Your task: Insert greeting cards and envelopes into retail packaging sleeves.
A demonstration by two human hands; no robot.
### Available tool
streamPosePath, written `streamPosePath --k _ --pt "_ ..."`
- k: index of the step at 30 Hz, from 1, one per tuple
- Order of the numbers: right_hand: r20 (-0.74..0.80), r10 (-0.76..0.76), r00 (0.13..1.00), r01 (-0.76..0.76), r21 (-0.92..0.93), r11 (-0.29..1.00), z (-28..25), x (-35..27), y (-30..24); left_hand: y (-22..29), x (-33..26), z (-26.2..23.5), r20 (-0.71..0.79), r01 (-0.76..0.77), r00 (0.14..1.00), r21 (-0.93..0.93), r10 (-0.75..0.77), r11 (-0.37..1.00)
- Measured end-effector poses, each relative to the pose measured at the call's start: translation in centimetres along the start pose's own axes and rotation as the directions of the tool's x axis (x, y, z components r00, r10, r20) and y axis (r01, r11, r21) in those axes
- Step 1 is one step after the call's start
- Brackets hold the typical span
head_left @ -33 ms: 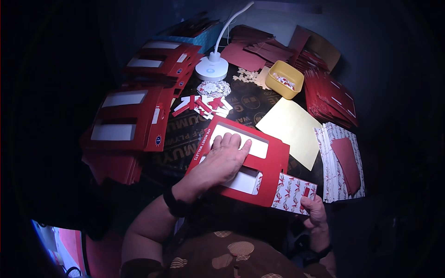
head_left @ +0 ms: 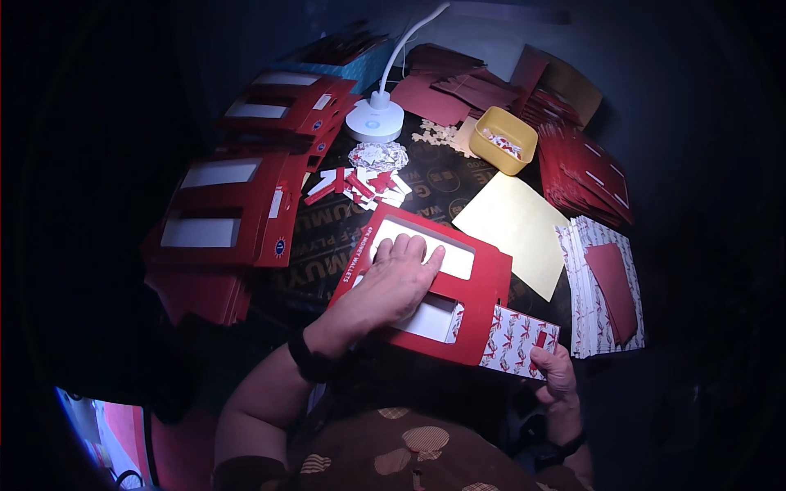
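A flat red cardboard sleeve (head_left: 483, 282) with two window cut-outs lies slanted in front of me. My left hand (head_left: 397, 274) rests on it, fingers stretched out over the upper window, where a pale sheet shows. A white patterned paper wallet (head_left: 508, 340) with red and green sprigs sticks out of the sleeve's right end, its other part visible in the lower window. Pinched at the outer end by thumb and fingers, the wallet is held in my right hand (head_left: 558, 376). A small red tab (head_left: 541, 338) lies on the wallet beside my right thumb.
Finished-looking red sleeves (head_left: 217, 204) are stacked at left. Beyond my work stand a white lamp (head_left: 374, 123), paper tags (head_left: 360, 188) and a yellow tub (head_left: 508, 159). A cream sheet (head_left: 516, 229), patterned wallets (head_left: 581, 303) and red envelopes (head_left: 581, 176) lie at right.
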State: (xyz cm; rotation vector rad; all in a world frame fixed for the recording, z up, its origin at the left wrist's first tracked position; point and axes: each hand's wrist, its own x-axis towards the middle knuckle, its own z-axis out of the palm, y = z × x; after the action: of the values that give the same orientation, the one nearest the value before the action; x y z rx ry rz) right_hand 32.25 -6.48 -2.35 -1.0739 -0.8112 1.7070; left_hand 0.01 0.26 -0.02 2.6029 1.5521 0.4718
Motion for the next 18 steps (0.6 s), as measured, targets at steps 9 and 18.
streamPosePath --k 9,18 --pt "0.027 -0.034 0.999 0.034 -0.002 0.999 -0.5 0.2 -0.3 0.5 0.1 -0.2 -0.001 0.007 1.000 -0.024 -0.007 1.000" --pt "0.056 0.010 0.998 -0.010 0.006 1.000 -0.9 0.5 0.4 1.5 0.1 0.2 -0.019 0.035 0.999 0.210 -0.032 0.977"
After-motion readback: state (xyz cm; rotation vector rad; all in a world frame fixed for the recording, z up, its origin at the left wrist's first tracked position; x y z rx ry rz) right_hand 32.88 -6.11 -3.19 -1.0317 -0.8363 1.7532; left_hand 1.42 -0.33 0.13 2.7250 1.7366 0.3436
